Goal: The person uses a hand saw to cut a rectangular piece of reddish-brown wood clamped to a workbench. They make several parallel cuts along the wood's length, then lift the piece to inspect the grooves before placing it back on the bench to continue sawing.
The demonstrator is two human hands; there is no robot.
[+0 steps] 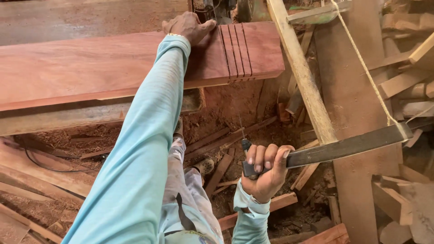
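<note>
A long reddish wooden plank (90,68) lies across the upper left, with several parallel saw cuts (235,49) near its right end. My left hand (189,26) rests flat on the plank just left of the cuts, arm in a light blue sleeve. My right hand (266,169) is closed around the end of a dark flat metal bar (348,145) that reaches right to a rope (361,63). A machine part (212,9) stands behind the plank.
A pale wooden beam (300,72) slants down from the top centre. Offcuts (407,81) pile up at right. Sawdust and wood scraps (226,144) cover the ground below. A wide board (352,90) stands at right. My trousered leg (185,199) is below.
</note>
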